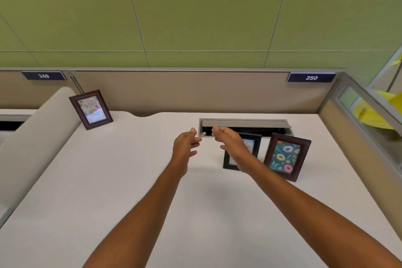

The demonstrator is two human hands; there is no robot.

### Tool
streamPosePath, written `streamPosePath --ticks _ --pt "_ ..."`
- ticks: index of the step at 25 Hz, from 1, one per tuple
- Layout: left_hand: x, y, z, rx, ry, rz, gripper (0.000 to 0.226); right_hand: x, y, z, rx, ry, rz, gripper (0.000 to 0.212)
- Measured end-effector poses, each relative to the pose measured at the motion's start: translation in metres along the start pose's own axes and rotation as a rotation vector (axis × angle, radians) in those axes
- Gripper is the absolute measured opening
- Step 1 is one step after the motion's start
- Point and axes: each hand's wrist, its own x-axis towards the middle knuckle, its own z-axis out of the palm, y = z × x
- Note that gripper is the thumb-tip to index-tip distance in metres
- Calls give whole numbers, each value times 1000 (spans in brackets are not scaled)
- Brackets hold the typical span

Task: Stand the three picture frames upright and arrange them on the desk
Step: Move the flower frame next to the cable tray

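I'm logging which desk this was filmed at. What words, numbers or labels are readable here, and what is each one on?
"249": white digits on a dark nameplate on the partition, far left.
"250": white digits on a dark nameplate on the partition, right.
Left picture frame: its card has script lettering, too blurred to read.
Doughnut picture frame: no text visible.
Middle picture frame: mostly hidden by the right hand; nothing readable.

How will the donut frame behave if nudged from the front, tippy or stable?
Probably tippy: the donut frame stands leaning back, tall for its narrow base. Its prop isn't visible, so a front push may fold it flat. It looks rigid, likely glazed, so possibly fragile. It may slide on the smooth desk.
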Motion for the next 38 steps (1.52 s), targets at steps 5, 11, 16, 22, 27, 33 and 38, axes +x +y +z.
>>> streamPosePath --ticks 5,11,16,22,27,33,38 --pt "0 1 46 41 -27 2 39 -16 17 -70 -62 226 -68 33" --pt "18 -17 78 265 -60 86 32 -15 39 -116 -169 479 -74 27" --pt "35 -37 83 426 -95 96 39 -4 56 -121 -202 474 98 43" --pt "57 -50 91 482 -148 135 33 13 84 -110 -161 383 231 48" --pt "70 -60 98 505 -157 152 24 29 103 -107 -141 374 287 13" --pt "78 -68 96 466 -175 158 24 43 115 -103 -181 296 324 26" --pt "79 -71 95 409 -137 133 23 56 125 -102 -129 285 395 23"
